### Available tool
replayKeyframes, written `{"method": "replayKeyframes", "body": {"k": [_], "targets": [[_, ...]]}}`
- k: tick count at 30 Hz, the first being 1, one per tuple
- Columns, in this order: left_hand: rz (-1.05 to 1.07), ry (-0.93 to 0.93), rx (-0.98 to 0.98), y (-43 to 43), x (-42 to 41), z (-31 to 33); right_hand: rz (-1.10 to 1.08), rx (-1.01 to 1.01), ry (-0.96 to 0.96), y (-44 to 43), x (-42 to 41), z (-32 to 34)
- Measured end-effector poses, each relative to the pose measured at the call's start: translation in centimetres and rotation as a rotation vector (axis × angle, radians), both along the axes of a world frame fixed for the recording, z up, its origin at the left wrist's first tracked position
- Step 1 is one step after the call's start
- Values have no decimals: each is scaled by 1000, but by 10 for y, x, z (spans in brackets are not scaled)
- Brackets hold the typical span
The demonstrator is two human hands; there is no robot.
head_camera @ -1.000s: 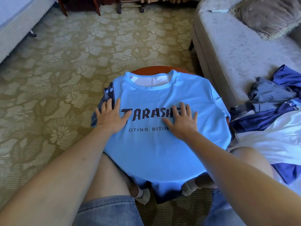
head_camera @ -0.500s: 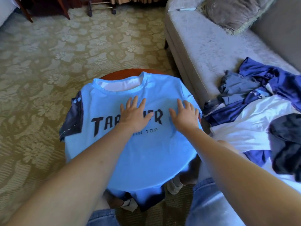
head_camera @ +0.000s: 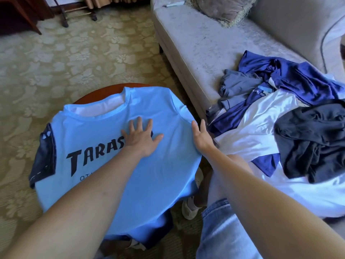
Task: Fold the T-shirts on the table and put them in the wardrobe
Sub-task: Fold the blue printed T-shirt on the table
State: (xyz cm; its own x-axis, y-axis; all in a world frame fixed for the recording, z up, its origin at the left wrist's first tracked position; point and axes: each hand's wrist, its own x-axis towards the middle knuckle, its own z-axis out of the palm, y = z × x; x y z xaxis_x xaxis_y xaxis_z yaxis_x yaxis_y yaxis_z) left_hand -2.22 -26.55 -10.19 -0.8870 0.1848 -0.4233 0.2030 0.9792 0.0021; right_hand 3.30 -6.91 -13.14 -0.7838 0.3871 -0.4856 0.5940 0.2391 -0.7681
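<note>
A light blue T-shirt point(head_camera: 164, 176) is spread front up over a round wooden surface point(head_camera: 100, 93), of which only a strip of the far rim is seen beyond the collar. The hem is draped over the near edge. Black lettering is printed across the chest and is partly covered by the left forearm. A dark sleeve point(head_camera: 44, 156) is seen at the T-shirt's left side, hanging over the edge.

The left grip point(head_camera: 141, 139) is released: it is pressed flat on the chest of the T-shirt, just below the collar, with fingers straight and spread. The right grip point(head_camera: 202, 139) is likewise released. It is held on edge with fingers straight, touching the T-shirt's right border where the cloth drops off the surface.

A sofa point(head_camera: 196, 53) is placed just beside the surface, to the right. A pile point(head_camera: 280, 128) of unfolded clothes in dark blue, grey, white and black is heaped on its seat, near the right forearm. A cushion point(head_camera: 220, 8) is set at the sofa's far end. A patterned carpet point(head_camera: 74, 53) is laid under the surface. Denim shorts point(head_camera: 220, 232) and a pale shoe point(head_camera: 190, 209) are seen below the right forearm.
</note>
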Motion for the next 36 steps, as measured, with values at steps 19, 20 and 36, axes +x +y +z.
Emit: {"method": "replayKeyframes", "body": {"k": [19,20,36], "targets": [[10,-24,11,-1,-1,3,-12,200,372,0,-47,36],[16,-41,38,-3,-2,7,73,295,431,-7,-44,44],[265,38,522,-73,7,26,966,985,360,-57,-5,34]]}}
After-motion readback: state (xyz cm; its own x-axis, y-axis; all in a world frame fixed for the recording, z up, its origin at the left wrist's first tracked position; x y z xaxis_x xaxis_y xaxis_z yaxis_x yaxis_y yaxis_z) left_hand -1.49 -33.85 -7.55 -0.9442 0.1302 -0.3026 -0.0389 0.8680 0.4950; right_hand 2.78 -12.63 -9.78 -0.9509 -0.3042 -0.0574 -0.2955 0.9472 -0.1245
